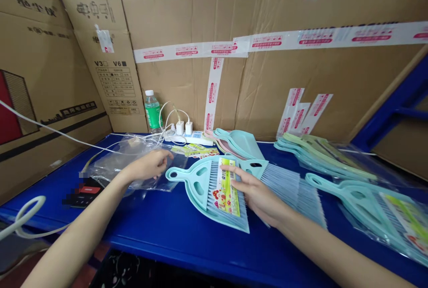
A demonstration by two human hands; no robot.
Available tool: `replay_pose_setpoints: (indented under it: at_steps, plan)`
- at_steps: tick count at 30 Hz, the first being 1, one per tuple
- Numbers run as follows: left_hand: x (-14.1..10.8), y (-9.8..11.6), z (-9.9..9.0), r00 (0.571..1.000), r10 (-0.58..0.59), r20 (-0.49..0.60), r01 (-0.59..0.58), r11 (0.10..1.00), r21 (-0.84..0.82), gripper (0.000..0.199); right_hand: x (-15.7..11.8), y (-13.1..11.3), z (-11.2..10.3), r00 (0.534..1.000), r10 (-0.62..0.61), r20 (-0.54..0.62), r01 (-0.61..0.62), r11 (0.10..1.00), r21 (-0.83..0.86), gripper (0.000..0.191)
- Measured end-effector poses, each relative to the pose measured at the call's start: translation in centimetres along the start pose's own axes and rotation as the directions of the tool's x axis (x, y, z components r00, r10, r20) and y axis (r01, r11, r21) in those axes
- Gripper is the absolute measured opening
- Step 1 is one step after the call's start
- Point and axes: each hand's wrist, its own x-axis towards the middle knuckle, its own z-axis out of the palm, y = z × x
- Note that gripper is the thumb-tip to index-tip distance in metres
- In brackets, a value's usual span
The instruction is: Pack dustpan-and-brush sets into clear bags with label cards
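Note:
My right hand (252, 187) holds the right side of a mint-green dustpan and brush set (197, 185), its fingers over a yellow and white card (227, 190) lying on the bristles. The set's handle points left. My left hand (155, 164) is over clear plastic bags (137, 145), left of that handle, its fingers loosely bent and apart, with nothing visible in them. Loose blue-grey brushes (290, 185) lie beyond my right hand. Several printed cards (194, 150) lie behind the set.
Bagged dustpan sets (364, 203) lie at the right, with more (321, 154) behind. Unbagged dustpans (245, 141) rest near the cardboard wall (187, 16). A bottle (153, 112) and a power strip (200, 138) with cables stand at the back. A black-and-red item (88, 190) lies left.

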Motion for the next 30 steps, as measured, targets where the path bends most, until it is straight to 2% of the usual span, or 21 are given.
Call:
replay_pose_setpoints:
  at_steps: [3, 7, 13, 18, 25, 30]
  plan:
    - [-0.1, 0.0, 0.1, 0.997, -0.003, 0.074, 0.014, 0.989, -0.151, 0.038, -0.1, -0.1, 0.2, 1.0, -0.011, 0.008, 0.011, 1.0, 0.015, 0.049]
    - [-0.1, 0.4, 0.2, 0.995, 0.022, 0.096, -0.001, 0.976, -0.219, 0.037, -0.2, -0.3, 0.6, 1.0, 0.005, -0.022, -0.004, 1.0, 0.031, 0.048]
    - [-0.1, 0.6, 0.0, 0.988, -0.017, 0.152, 0.041, 0.987, -0.154, 0.039, -0.1, -0.3, 0.5, 0.997, -0.003, -0.076, 0.005, 1.0, 0.029, 0.038]
    - [-0.2, 0.8, -0.1, 0.98, -0.038, 0.197, 0.056, 0.995, -0.085, 0.03, 0.1, 0.0, -0.2, 0.996, -0.079, -0.035, 0.081, 0.995, 0.056, 0.04]
    - [-0.1, 1.2, 0.1, 0.975, 0.022, 0.222, 0.026, 0.977, -0.212, 0.025, 0.2, 0.3, -0.4, 0.997, -0.064, -0.035, 0.065, 0.997, 0.032, 0.043]
    - [0.2, 0.6, 0.3, 0.985, 0.031, 0.169, 0.005, 0.978, -0.206, 0.033, 0.3, 0.6, -0.7, 0.999, -0.051, -0.016, 0.051, 0.999, 0.006, 0.045]
